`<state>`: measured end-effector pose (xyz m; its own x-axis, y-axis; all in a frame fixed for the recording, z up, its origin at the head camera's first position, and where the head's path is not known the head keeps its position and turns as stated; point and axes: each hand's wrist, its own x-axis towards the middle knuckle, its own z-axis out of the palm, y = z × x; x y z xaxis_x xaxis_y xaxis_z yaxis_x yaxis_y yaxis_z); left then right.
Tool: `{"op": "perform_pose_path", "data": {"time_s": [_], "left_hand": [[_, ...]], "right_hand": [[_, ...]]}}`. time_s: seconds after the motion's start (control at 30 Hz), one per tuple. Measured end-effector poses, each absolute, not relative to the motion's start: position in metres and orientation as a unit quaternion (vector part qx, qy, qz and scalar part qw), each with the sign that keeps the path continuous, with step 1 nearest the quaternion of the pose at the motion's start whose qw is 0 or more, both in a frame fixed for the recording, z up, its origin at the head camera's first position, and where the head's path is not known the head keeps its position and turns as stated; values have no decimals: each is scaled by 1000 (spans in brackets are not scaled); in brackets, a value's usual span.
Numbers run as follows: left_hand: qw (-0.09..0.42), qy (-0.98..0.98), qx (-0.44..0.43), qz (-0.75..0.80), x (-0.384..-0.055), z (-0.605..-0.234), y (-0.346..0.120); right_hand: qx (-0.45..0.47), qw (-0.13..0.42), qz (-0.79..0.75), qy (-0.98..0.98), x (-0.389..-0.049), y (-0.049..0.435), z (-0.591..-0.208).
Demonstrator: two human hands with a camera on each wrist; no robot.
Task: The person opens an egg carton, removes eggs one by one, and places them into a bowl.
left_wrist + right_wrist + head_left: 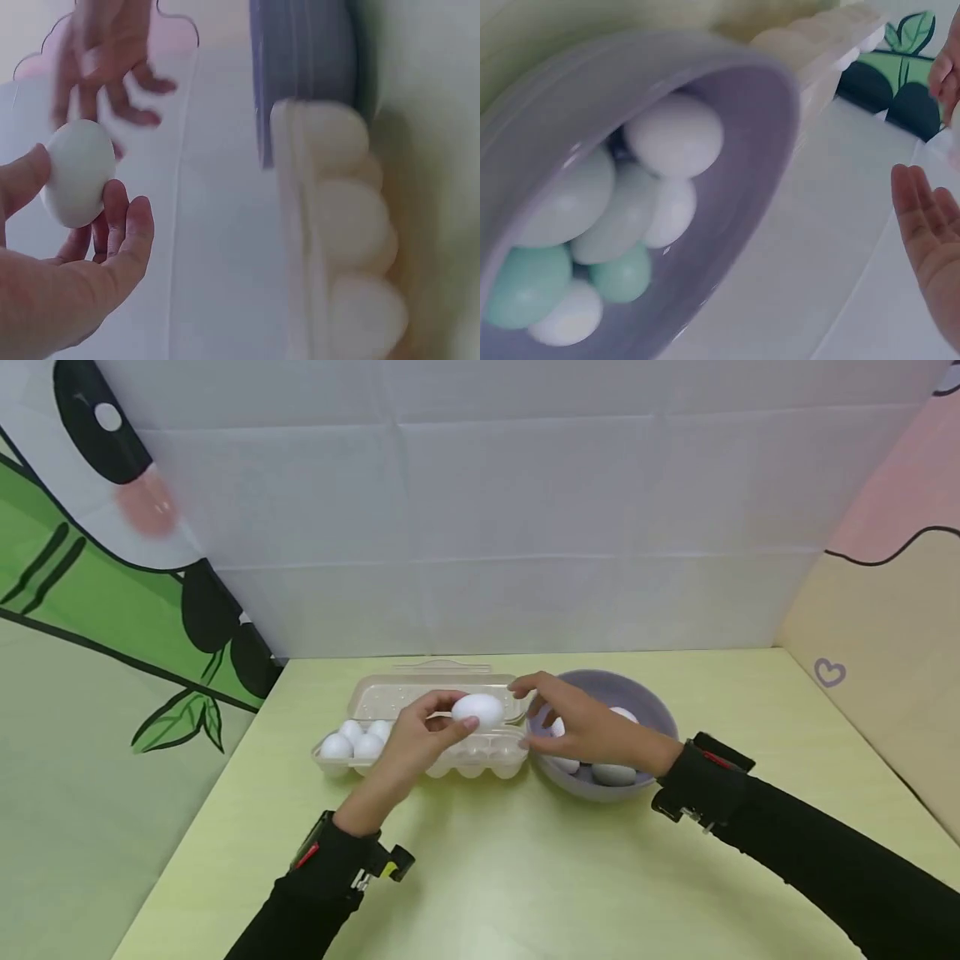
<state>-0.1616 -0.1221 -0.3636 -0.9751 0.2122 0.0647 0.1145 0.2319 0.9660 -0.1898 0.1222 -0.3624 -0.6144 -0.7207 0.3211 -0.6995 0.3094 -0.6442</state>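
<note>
A white egg [478,711] is pinched between the thumb and fingers of my left hand [422,735], held above an egg carton [438,770]. In the left wrist view the same egg [79,174] shows whole, clear of the carton. My right hand [573,718] is just right of the egg, its fingers spread and bent slightly, with nothing in them. Beneath that hand stands a grey-purple bowl [648,697]. White, grey and pale green eggs lie in it, clearest in the right wrist view, including a green egg [621,272].
The clear carton's lid [375,693] lies folded back behind it. Several white eggs [352,742] fill its left end, while the right-hand cups hold none. The bowl stands close against the carton's right end. A white cloth backdrop [480,527] rises behind the pale yellow table [480,877].
</note>
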Motion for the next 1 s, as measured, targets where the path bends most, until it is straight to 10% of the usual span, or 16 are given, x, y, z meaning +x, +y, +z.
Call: {"op": "perform_pose_path", "data": {"time_s": [0.43,1.0], "left_hand": [[92,761,138,627,-153,-383,-95],[35,817,158,553,-149,-386,-148]], "right_hand": [[-483,-69,-373,789,-184,106,-373],[-409,-68,-348,841,-199,149,-355]]}}
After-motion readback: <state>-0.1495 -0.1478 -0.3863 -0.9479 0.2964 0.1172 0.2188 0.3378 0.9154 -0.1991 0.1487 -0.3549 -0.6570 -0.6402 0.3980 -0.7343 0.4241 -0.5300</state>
